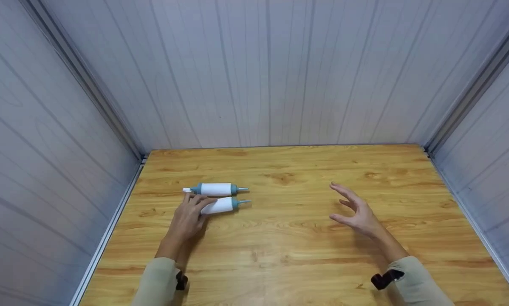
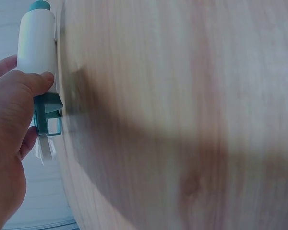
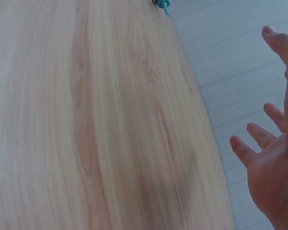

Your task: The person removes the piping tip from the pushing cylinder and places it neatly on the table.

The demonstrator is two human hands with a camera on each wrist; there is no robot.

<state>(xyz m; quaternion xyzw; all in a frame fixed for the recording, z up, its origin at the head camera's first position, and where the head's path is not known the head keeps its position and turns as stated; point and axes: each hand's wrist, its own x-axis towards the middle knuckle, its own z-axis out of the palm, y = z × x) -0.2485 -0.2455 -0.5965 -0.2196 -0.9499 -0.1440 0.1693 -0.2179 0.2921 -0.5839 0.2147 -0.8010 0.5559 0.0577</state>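
Observation:
Two white tubes with teal ends and thin teal nozzles, syringe-like in shape, lie side by side on the left half of the table, nozzles pointing right. My left hand (image 1: 188, 214) grips the nearer tube (image 1: 219, 206) by its rear part. In the left wrist view, the thumb lies along the white barrel (image 2: 36, 43) of that tube, just above its teal rear fitting (image 2: 47, 109). The farther tube (image 1: 216, 189) lies just beyond the fingers. Over the right side of the table, my right hand (image 1: 360, 216) holds nothing, its fingers spread and thumb apart.
The wood-grain table (image 1: 288, 255) meets a pale panelled wall (image 1: 271, 76) at the back. Similar panels stand on the left (image 1: 38, 161) and right (image 1: 492, 170). Dark wrist-worn devices sit at both cuffs.

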